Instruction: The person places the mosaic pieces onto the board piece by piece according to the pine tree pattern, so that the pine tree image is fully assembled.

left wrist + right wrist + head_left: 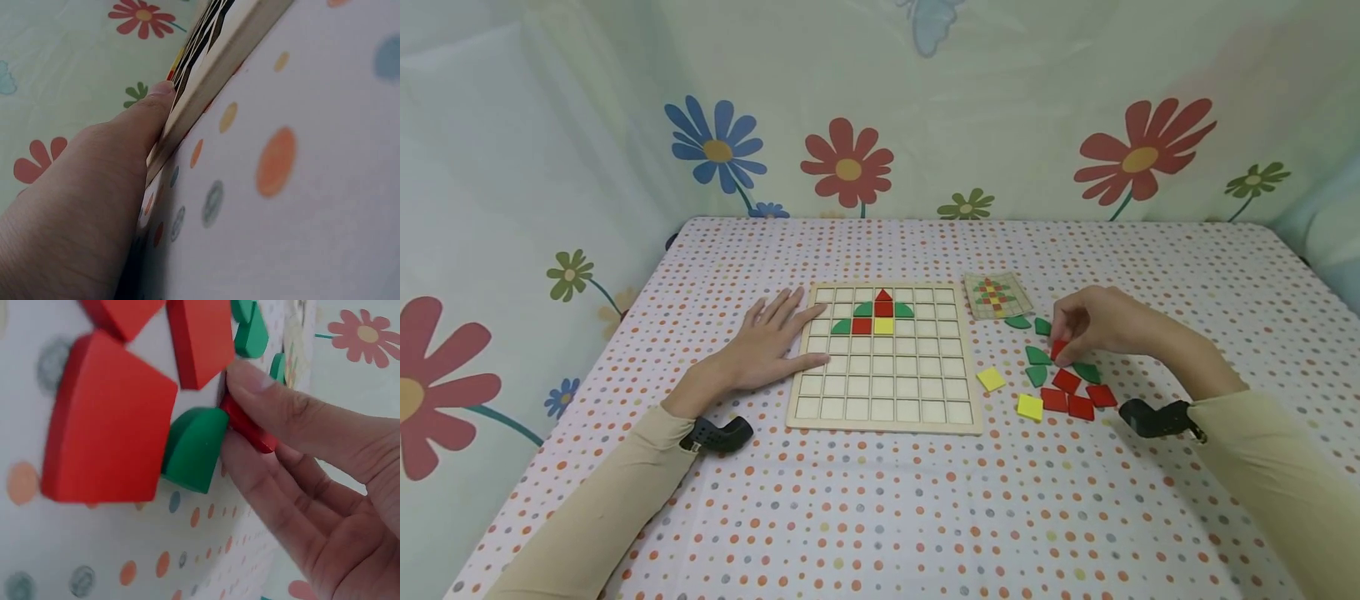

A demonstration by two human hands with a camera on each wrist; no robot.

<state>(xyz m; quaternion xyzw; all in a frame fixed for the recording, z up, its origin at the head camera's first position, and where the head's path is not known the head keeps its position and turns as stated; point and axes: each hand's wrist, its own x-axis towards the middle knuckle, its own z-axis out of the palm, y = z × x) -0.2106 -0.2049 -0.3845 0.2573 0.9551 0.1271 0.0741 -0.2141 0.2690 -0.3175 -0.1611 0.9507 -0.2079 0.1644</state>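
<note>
A wooden grid board (883, 429) lies mid-table, with red, green and yellow tiles in its upper cells; a red triangle (884, 295) tops them. My left hand (760, 346) rests at the board's left edge, fingers spread, the thumb (147, 115) lying on the rim. To the right of the board, my right hand (1097, 321) pinches a red tile (247, 425) between thumb and fingers, just over the loose pieces. A green quarter-round tile (199, 447) lies beside those fingers, and a larger-looking red square (109, 425) is closer to the wrist camera.
A small pattern card (1022, 308) with a printed tile picture lies beyond the board's right side. Loose red squares (1081, 407), green pieces (1036, 377) and two yellow squares (991, 379) are scattered on the dotted tablecloth (880, 517). A flowered curtain (1000, 108) hangs behind.
</note>
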